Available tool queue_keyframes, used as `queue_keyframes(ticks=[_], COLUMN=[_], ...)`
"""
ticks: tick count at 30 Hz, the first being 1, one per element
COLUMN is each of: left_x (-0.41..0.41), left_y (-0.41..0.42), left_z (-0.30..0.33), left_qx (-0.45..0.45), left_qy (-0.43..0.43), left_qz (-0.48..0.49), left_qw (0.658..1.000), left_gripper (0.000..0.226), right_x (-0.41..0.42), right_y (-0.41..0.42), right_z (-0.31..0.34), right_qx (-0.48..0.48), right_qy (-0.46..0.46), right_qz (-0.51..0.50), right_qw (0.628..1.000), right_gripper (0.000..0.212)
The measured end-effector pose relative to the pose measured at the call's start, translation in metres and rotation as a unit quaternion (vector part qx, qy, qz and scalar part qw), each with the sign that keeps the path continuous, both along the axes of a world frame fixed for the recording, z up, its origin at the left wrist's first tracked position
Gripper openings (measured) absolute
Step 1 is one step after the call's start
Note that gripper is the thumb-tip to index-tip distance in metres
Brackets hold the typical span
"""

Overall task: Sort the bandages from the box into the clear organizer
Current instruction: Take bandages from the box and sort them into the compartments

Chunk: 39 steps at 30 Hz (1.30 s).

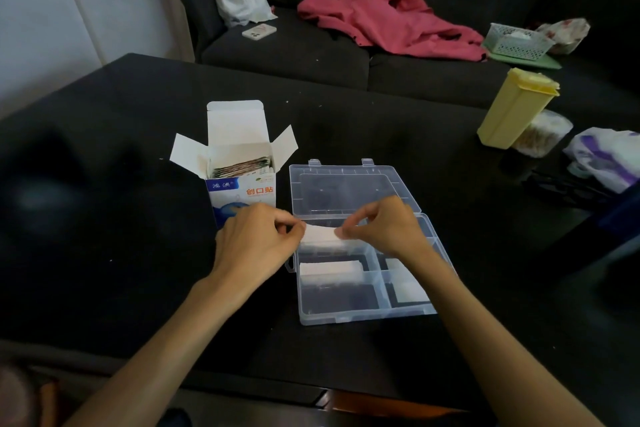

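Observation:
An open white and blue bandage box (242, 189) stands on the black table (104, 218), with several wrapped bandages upright inside it. Right of it lies the clear organizer (346, 312), its lid (349, 189) folded back. White bandages (329, 270) lie in its left middle compartment, and more (410, 289) in the right ones. My left hand (256, 243) and my right hand (384, 229) each pinch one end of a small white stack of bandages (320, 234), held over the organizer's far left compartment.
A yellow lidded container (512, 107) and a clear jar (543, 133) stand at the table's right, beside a white and purple plastic bag (606, 156). Behind the table a dark sofa holds a pink garment (381, 10), a white bag (239, 0), a phone (259, 32) and a mesh basket (517, 40).

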State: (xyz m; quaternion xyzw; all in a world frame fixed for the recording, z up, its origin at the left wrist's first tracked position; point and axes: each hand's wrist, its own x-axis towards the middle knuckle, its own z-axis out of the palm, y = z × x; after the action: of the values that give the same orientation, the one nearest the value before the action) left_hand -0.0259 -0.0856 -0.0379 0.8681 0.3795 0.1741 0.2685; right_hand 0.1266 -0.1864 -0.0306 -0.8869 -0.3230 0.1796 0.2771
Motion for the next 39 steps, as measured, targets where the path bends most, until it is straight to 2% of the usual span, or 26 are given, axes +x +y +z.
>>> queue_keyframes(ticks=[5, 10, 16, 20, 23, 25, 29, 31, 33, 36, 39], left_x=[0.001, 0.003, 0.007, 0.007, 0.007, 0.007, 0.008, 0.008, 0.009, 0.007, 0.007], left_y=[-0.001, -0.002, -0.002, -0.001, -0.001, -0.001, 0.000, 0.000, 0.000, 0.001, 0.001], left_z=[0.004, 0.008, 0.011, 0.007, 0.006, 0.006, 0.004, 0.003, 0.002, 0.003, 0.004], left_qx=[0.010, 0.047, 0.063, 0.056, 0.057, 0.063, 0.062, 0.058, 0.053, 0.053, 0.052], left_qy=[0.042, 0.037, 0.028, 0.068, 0.086, 0.089, 0.094, 0.098, 0.097, 0.097, 0.092], left_qz=[-0.021, -0.016, -0.016, -0.027, -0.035, -0.039, -0.038, -0.035, -0.037, -0.045, -0.052], left_qw=[0.999, 0.998, 0.997, 0.996, 0.994, 0.993, 0.993, 0.993, 0.993, 0.993, 0.993], left_gripper=[0.021, 0.032, 0.025, 0.023, 0.026, 0.025, 0.022, 0.021, 0.021, 0.022, 0.020], right_x=[-0.006, -0.009, -0.006, 0.010, 0.013, 0.003, -0.020, -0.029, -0.032, -0.024, -0.008], right_y=[0.001, 0.005, -0.001, -0.009, -0.010, -0.007, -0.004, -0.003, 0.000, 0.006, 0.010], right_z=[-0.001, -0.002, 0.008, 0.028, 0.030, 0.025, 0.025, 0.027, 0.028, 0.024, 0.017], right_qx=[0.009, -0.012, -0.038, -0.014, -0.046, -0.089, -0.163, -0.193, -0.217, -0.213, -0.172], right_qy=[-0.041, -0.041, -0.112, -0.062, -0.064, -0.103, -0.266, -0.293, -0.279, -0.164, -0.069], right_qz=[-0.013, 0.007, 0.049, 0.035, 0.023, 0.032, 0.061, 0.070, 0.074, 0.074, 0.056], right_qw=[0.999, 0.999, 0.992, 0.997, 0.997, 0.990, 0.948, 0.934, 0.933, 0.961, 0.981], right_gripper=[0.014, 0.017, 0.022, 0.012, 0.013, 0.016, 0.018, 0.016, 0.014, 0.008, 0.015])
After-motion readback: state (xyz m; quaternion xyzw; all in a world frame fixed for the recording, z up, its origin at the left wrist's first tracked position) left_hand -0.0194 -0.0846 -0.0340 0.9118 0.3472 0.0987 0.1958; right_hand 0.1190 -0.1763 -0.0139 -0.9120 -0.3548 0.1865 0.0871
